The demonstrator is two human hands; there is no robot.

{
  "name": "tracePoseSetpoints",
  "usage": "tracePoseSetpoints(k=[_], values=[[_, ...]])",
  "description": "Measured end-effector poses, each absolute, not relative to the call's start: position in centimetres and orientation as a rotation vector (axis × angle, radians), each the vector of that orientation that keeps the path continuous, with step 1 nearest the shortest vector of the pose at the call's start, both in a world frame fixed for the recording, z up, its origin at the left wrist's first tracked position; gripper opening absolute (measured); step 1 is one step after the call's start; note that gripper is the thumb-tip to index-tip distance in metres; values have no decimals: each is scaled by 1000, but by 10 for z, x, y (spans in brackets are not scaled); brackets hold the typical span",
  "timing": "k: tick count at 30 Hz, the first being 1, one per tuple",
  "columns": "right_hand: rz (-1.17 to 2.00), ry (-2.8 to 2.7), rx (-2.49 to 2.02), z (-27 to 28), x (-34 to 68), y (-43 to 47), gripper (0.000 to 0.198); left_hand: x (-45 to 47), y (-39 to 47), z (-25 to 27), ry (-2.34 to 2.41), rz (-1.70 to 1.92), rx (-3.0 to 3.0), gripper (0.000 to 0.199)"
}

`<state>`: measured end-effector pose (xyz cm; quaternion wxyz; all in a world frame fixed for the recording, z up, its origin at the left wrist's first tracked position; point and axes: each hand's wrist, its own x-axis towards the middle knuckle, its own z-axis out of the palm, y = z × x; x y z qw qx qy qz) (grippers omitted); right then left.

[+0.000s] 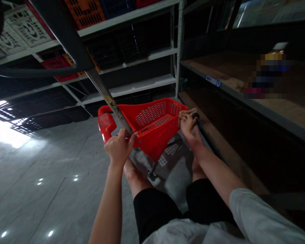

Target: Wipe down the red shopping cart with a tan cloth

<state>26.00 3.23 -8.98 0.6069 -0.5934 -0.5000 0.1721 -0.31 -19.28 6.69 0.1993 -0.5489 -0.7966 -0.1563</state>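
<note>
A red plastic shopping cart basket (152, 137) with perforated walls stands in front of me between my legs. My left hand (118, 147) is closed at its near left corner, where the lower end of a metal pole (105, 93) meets the rim. Whether the fingers wrap the pole, the rim or both is hidden. The pole slants up to a large dark loop handle (63, 37). At the right end of the rim, my right hand (187, 126) is closed on a crumpled brown cloth (190, 112), pressed against the red plastic. A dark band or object sits by that wrist.
White metal shelving (149, 56) with orange crates (86, 15), white crates (27, 27) and a red crate (57, 66) stands ahead. A wooden shelf (226, 81) with a blue label (213, 80) runs close on the right, bearing a pixelated patch. Grey floor (53, 162) lies left.
</note>
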Motion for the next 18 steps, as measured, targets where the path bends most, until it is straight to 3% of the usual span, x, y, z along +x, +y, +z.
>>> tracePoseSetpoints(k=[9, 12, 18], values=[[745, -1337, -1131, -160, 131, -142, 14, -9, -188, 70, -2251, -477, -1523, 43], [700, -1204, -1182, -155, 142, -103, 21, -12, -188, 69, -2268, -460, -1520, 43], [505, -928, -1388, -121, 224, 55, 33, -9, -186, 68, -2278, -468, -1497, 46]])
